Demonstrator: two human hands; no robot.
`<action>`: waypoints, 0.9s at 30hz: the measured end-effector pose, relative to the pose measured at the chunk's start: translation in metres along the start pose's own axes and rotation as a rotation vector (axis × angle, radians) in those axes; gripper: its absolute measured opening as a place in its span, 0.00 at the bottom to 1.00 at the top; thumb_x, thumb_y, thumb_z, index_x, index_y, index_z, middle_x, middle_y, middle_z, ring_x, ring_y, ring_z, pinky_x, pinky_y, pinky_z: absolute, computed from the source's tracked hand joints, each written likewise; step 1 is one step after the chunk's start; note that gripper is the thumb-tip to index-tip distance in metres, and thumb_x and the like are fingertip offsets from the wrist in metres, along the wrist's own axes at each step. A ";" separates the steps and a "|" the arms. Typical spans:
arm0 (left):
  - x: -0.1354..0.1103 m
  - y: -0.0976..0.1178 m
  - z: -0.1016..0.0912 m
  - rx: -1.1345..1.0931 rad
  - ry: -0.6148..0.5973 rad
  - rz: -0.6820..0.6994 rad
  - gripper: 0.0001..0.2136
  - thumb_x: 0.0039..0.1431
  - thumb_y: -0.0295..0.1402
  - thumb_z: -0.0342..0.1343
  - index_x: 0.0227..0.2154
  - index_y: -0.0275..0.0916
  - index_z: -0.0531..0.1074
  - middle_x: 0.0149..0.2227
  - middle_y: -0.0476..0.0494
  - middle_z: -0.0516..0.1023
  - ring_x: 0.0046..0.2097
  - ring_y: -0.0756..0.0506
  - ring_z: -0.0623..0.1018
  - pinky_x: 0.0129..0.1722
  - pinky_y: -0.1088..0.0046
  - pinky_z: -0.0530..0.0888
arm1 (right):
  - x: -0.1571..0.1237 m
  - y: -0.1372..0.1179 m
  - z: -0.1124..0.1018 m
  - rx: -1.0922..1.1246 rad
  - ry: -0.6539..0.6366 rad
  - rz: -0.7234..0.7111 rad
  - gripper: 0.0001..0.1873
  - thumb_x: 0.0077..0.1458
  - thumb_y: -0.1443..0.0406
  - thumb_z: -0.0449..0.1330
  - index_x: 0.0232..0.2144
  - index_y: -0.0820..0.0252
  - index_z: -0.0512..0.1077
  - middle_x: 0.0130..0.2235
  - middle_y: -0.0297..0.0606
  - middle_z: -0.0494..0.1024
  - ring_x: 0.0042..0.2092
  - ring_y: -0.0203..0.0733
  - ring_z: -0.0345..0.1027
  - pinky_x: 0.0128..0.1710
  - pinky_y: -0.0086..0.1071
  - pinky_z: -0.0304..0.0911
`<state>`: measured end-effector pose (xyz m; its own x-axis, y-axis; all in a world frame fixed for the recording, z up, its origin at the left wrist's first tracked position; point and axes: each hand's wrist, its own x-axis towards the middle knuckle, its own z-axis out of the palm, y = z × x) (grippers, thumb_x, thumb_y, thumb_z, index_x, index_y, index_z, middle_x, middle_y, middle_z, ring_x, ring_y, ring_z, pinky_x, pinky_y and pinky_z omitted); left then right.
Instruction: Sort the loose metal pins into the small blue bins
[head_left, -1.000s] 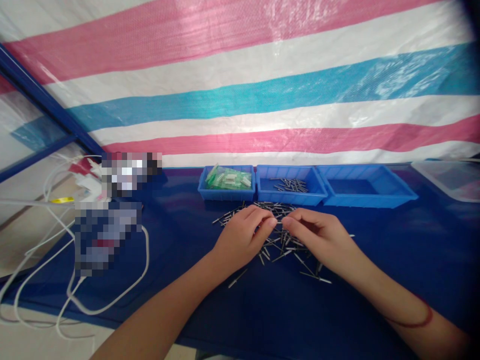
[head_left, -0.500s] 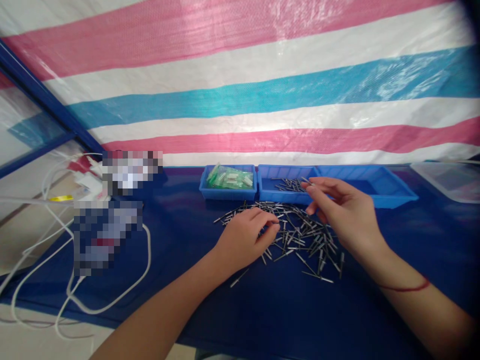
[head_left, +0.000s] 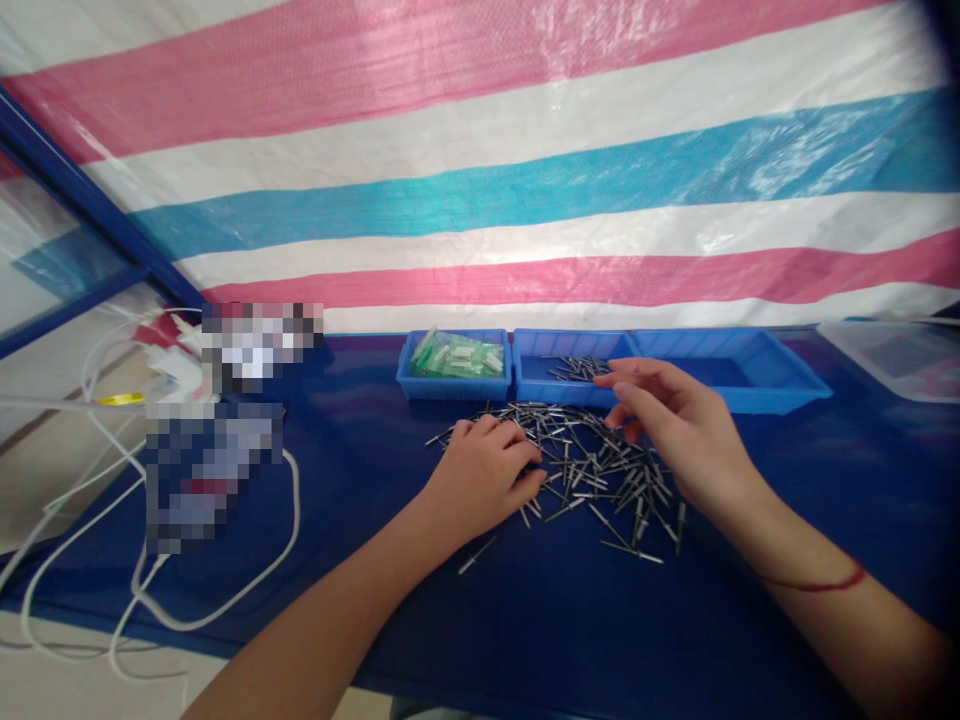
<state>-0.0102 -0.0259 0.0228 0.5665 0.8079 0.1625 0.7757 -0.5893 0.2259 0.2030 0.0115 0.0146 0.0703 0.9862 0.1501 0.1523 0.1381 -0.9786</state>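
My left hand [head_left: 480, 480] rests over the left side of a loose pile of blind rivets [head_left: 585, 465], thumb and forefinger apart; what lies under its palm is hidden. At the front edge of the long blue bin [head_left: 757, 402], my right hand [head_left: 686, 430] hovers with its fingers apart and nothing visible between them. Its fingertips reach over the bin's left compartment, where several thin metal rivets [head_left: 577, 368] lie together. These look like the ones in the pile, with a silvery sleeve and a darker pin.
A small blue bin [head_left: 454, 388] to the left holds green-and-clear plastic packets [head_left: 457, 355]. White cables [head_left: 296, 520] loop across the left of the blue table [head_left: 600, 640]. A clear plastic lid or box [head_left: 892, 365] lies at the right, and a striped sheet [head_left: 480, 220] hangs behind.
The rivet in my right fingertips has left them, and those fingers have spread above the bin. My left hand has shifted slightly left, its thumb and forefinger now wider apart.
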 end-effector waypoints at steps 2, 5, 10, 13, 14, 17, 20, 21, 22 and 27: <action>0.000 -0.001 -0.002 0.029 -0.010 0.000 0.09 0.62 0.36 0.52 0.37 0.41 0.76 0.40 0.45 0.76 0.44 0.43 0.70 0.41 0.64 0.62 | -0.003 -0.001 0.001 -0.010 -0.013 0.002 0.13 0.53 0.59 0.59 0.41 0.55 0.71 0.41 0.39 0.77 0.26 0.35 0.68 0.20 0.30 0.61; 0.001 -0.008 -0.006 0.057 0.013 -0.011 0.09 0.63 0.33 0.50 0.38 0.41 0.75 0.41 0.44 0.75 0.43 0.44 0.70 0.40 0.65 0.62 | -0.007 -0.004 0.004 -0.013 -0.047 0.002 0.13 0.53 0.58 0.60 0.41 0.56 0.71 0.37 0.39 0.76 0.25 0.35 0.68 0.20 0.29 0.61; 0.001 -0.022 -0.014 0.025 0.025 0.024 0.09 0.63 0.32 0.50 0.40 0.41 0.75 0.41 0.43 0.74 0.42 0.45 0.70 0.42 0.67 0.64 | -0.011 -0.008 0.008 -0.049 -0.086 -0.007 0.15 0.52 0.56 0.60 0.39 0.58 0.71 0.34 0.37 0.75 0.24 0.33 0.67 0.19 0.27 0.61; 0.002 -0.023 -0.013 -0.020 -0.025 0.100 0.08 0.63 0.34 0.52 0.39 0.42 0.76 0.40 0.44 0.73 0.42 0.46 0.70 0.43 0.68 0.65 | -0.013 -0.009 0.010 -0.076 -0.100 -0.023 0.14 0.52 0.56 0.61 0.38 0.59 0.72 0.31 0.36 0.75 0.23 0.33 0.66 0.21 0.27 0.62; 0.002 -0.022 -0.013 -0.025 -0.041 0.114 0.08 0.63 0.35 0.52 0.38 0.42 0.76 0.40 0.44 0.73 0.41 0.46 0.70 0.43 0.68 0.65 | -0.014 -0.009 0.010 -0.084 -0.105 -0.026 0.14 0.52 0.56 0.61 0.37 0.59 0.72 0.31 0.36 0.75 0.23 0.33 0.66 0.21 0.28 0.62; 0.001 -0.016 -0.011 -0.006 -0.083 0.101 0.09 0.63 0.35 0.52 0.38 0.44 0.77 0.41 0.45 0.73 0.41 0.46 0.69 0.42 0.68 0.65 | -0.016 -0.009 0.011 -0.096 -0.122 -0.036 0.13 0.53 0.57 0.60 0.37 0.59 0.72 0.29 0.36 0.74 0.24 0.34 0.67 0.22 0.28 0.63; 0.000 -0.010 -0.011 0.016 -0.117 0.046 0.08 0.63 0.36 0.53 0.39 0.44 0.77 0.42 0.46 0.72 0.41 0.46 0.70 0.40 0.68 0.65 | -0.018 -0.007 0.012 -0.111 -0.139 -0.054 0.12 0.54 0.57 0.60 0.37 0.59 0.72 0.30 0.36 0.74 0.25 0.34 0.67 0.24 0.29 0.64; 0.000 -0.008 -0.012 0.022 -0.120 0.029 0.08 0.63 0.36 0.53 0.39 0.44 0.76 0.42 0.46 0.72 0.42 0.45 0.70 0.40 0.68 0.65 | -0.018 -0.007 0.012 -0.119 -0.146 -0.059 0.12 0.54 0.58 0.60 0.37 0.59 0.72 0.31 0.36 0.74 0.25 0.34 0.67 0.24 0.29 0.64; -0.001 -0.006 -0.012 0.029 -0.119 0.014 0.08 0.63 0.36 0.53 0.38 0.44 0.76 0.42 0.46 0.72 0.42 0.45 0.70 0.39 0.68 0.65 | -0.019 -0.006 0.012 -0.127 -0.154 -0.064 0.12 0.55 0.58 0.59 0.38 0.59 0.72 0.31 0.36 0.74 0.25 0.35 0.67 0.25 0.29 0.64; -0.003 0.000 -0.009 0.043 -0.117 -0.031 0.06 0.63 0.34 0.52 0.36 0.41 0.74 0.44 0.45 0.70 0.45 0.43 0.69 0.41 0.65 0.66 | -0.021 -0.005 0.013 -0.155 -0.185 -0.084 0.10 0.56 0.59 0.58 0.38 0.58 0.72 0.29 0.35 0.74 0.27 0.36 0.67 0.26 0.30 0.64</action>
<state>-0.0146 -0.0282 0.0312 0.5684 0.8217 0.0424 0.8033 -0.5654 0.1873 0.1876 -0.0090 0.0148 -0.1287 0.9738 0.1877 0.3008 0.2187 -0.9283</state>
